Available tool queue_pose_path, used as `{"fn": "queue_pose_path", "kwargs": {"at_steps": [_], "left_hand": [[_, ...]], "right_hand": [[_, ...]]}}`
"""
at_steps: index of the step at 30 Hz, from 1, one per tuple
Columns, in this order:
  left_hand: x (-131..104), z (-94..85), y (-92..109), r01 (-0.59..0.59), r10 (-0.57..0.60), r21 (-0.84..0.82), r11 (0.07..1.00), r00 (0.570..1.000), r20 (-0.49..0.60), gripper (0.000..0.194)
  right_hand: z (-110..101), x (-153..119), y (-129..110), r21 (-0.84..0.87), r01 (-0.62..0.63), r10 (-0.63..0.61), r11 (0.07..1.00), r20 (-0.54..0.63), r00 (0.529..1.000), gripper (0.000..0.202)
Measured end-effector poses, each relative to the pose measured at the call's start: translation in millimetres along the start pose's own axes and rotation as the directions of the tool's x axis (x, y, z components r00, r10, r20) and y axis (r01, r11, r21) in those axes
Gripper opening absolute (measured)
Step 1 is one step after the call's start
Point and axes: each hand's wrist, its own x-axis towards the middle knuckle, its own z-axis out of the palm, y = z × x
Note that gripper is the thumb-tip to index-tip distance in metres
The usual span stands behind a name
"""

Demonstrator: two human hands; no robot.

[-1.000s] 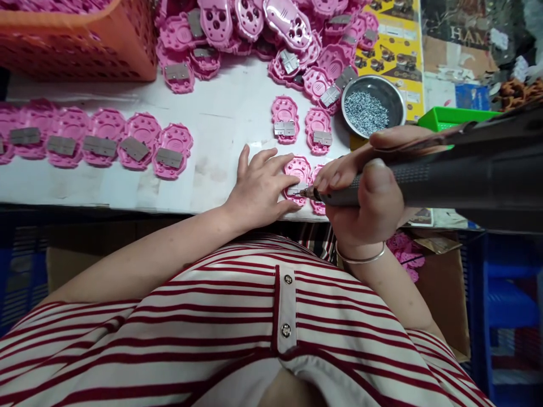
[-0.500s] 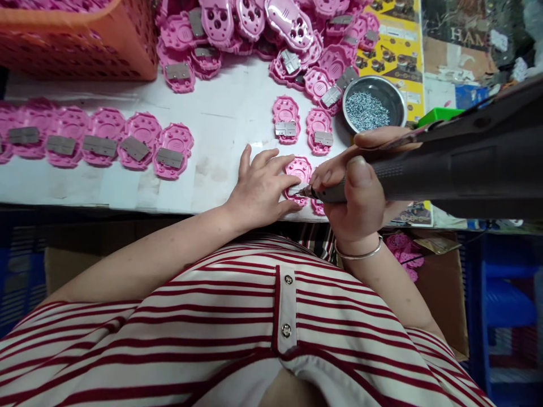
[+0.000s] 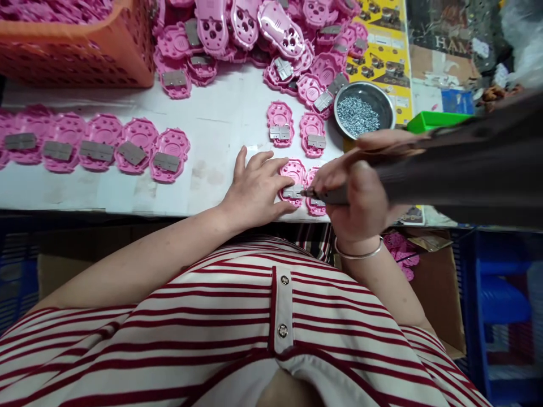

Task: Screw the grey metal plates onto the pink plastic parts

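My left hand [image 3: 257, 189] lies on the white table with its fingers spread, the fingertips touching the left edge of a pink shell [image 3: 292, 172] that carries a grey metal plate [image 3: 292, 192]. My right hand [image 3: 360, 198] is wrapped round a dark power screwdriver [image 3: 449, 175], somewhat blurred. Its tip points left, over the right side of that plate; whether it touches is not clear. A second shell [image 3: 316, 210] is partly hidden under the tool. Two more shells with plates, one at the left [image 3: 280, 116] and one at the right [image 3: 313, 127], lie just beyond.
A metal bowl of small screws [image 3: 365, 107] stands beyond my right hand, near a green tray [image 3: 432, 120]. Pink shells are heaped [image 3: 212, 28] at the back. An orange basket [image 3: 80, 53] stands back left, above a row of shells with plates [image 3: 169, 155].
The screwdriver tip has shifted from the plate's middle to its right side and looks lifted. My left hand keeps its place at the shell. The view has moved slightly.
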Motion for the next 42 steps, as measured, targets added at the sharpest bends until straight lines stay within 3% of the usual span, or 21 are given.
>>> {"fn": "queue_pose_path", "kwargs": {"at_steps": [3,8,14,17,22,28,31,34,38,42], "left_hand": [[-1,1.8,-2,-0.007,0.007,-0.01,1.0,1.0,-0.015,0.034],[-3,2.6,-4,-0.011,0.011,-0.014,1.0,1.0,-0.019,0.032],[-5,5.5,-8,-0.013,0.012,-0.035,0.999,0.999,-0.034,0.03],[-4,5.2,-9,-0.006,0.006,-0.028,1.0,1.0,-0.013,0.033],[-5,2.3,-8,-0.018,0.018,-0.036,0.999,1.0,0.0,0.037],[-8,7.2,-9,-0.04,0.041,0.03,0.999,0.999,-0.035,0.047],[-5,7.7,-4,-0.072,0.072,0.002,0.997,0.994,-0.08,0.053],[0,4.3,5,-0.118,0.112,-0.054,0.992,0.989,-0.1,0.036],[4,-0.9,12,-0.146,0.134,-0.145,0.979,0.987,-0.088,0.012],[3,-1.6,10,-0.092,0.073,-0.235,0.968,0.994,-0.087,0.006]], "right_hand": [[-9,6,-18,0.029,0.28,-0.269,0.96,-0.193,0.944,0.021],[-32,9,-25,-0.096,0.314,-0.327,0.945,-0.356,0.876,0.01],[-43,6,-6,-0.026,0.371,-0.358,0.928,-0.333,0.872,0.015],[-46,4,-1,-0.089,0.3,-0.311,0.95,-0.368,0.876,0.018],[-48,4,-4,-0.145,0.289,-0.323,0.946,-0.392,0.861,0.017],[-38,11,-18,0.012,0.401,-0.362,0.916,-0.407,0.839,0.007],[-31,7,-39,0.134,0.305,-0.246,0.943,-0.336,0.909,0.006],[-25,-1,-65,0.192,0.093,-0.062,0.977,-0.164,0.985,0.009],[-18,-6,-86,0.2,-0.044,0.057,0.979,-0.06,0.997,0.023],[-4,-1,-78,0.168,-0.067,0.066,0.983,0.01,0.998,0.04]]}}
